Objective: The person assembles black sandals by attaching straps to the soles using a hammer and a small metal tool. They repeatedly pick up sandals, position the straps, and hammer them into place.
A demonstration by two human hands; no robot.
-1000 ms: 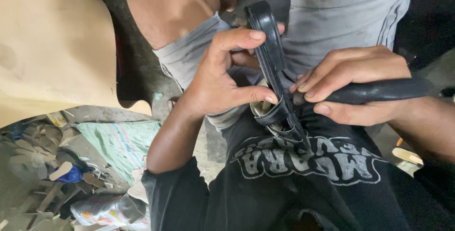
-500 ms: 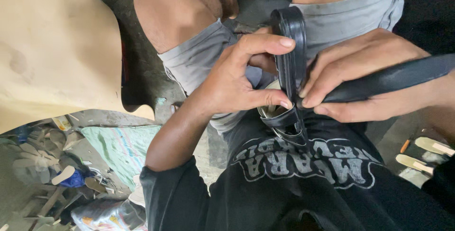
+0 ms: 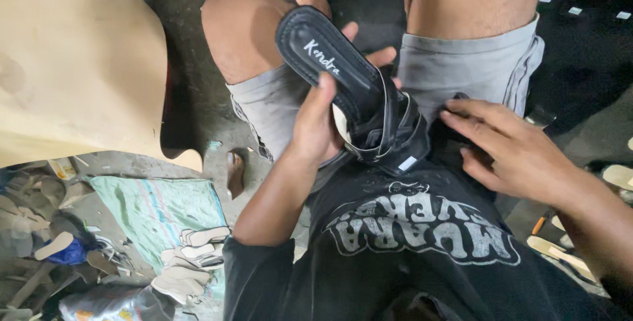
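The left hand (image 3: pixel 323 123) has its grip closed on a black sandal (image 3: pixel 359 97), thumb laid across the insole and fingertips showing past the far edge, so the sandal sits up off the lap between the two bare knees. Its long axis runs on a slant: the heel end points up and left toward the left knee, the strapped toe end points down and right toward the belly, and the insole faces the camera. The right hand (image 3: pixel 511 149) holds nothing; its fingers are spread loosely and rest on the grey shorts (image 3: pixel 475 70) just beside the sandal's straps, whether touching them I cannot tell. Room is tight around the sandal, hemmed by both thighs and the black shirt (image 3: pixel 409 242) below. To the left a large tan sheet (image 3: pixel 72 64) takes up the upper corner, its edge hanging over the floor (image 3: pixel 198 116). Lower left, a green cloth (image 3: pixel 151 209) lies on the floor with a stack of pale soles (image 3: pixel 191 255) on its near edge and mixed scraps beyond. More pale soles (image 3: pixel 616 176) lie at the right edge, well apart from the hands.
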